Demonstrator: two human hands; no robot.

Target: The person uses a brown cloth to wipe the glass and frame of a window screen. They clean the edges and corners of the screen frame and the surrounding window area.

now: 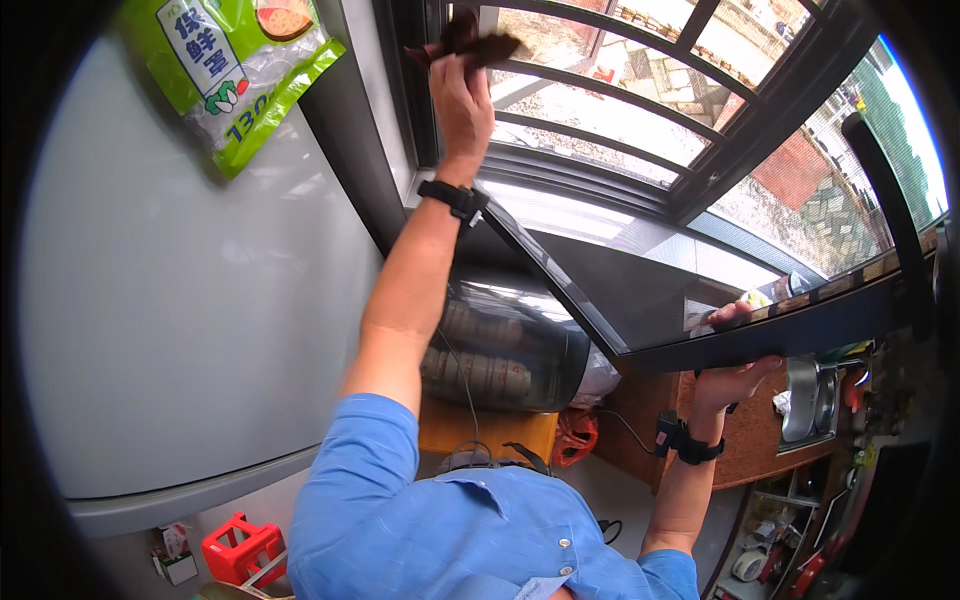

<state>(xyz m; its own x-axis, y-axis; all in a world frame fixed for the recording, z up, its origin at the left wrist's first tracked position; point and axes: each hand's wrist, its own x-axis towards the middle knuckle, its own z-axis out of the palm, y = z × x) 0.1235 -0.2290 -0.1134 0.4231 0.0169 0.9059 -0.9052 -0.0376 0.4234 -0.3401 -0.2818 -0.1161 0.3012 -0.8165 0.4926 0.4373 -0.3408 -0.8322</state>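
A crumpled dark brown cloth (487,49) is pinched in the fingers of my left hand (463,105), held up at the left side of the black window frame (420,90). Beyond it are the window's dark bars (600,82). A glazed window sash (750,341) with a dark frame and a black handle (885,172) stands swung inward at the right. Against its near edge is my right hand (731,386), thumb stretched along the frame and the other fingers mostly hidden behind it. Both wrists wear black straps.
A grey refrigerator (195,300) fills the left, with a green and clear plastic packet (232,82) on it. Below the sash, a clear-lidded container (502,352) holds stacked items. At right, a metal sink (802,405) is set in a brown counter (750,450). A red stool (244,547) stands lower left.
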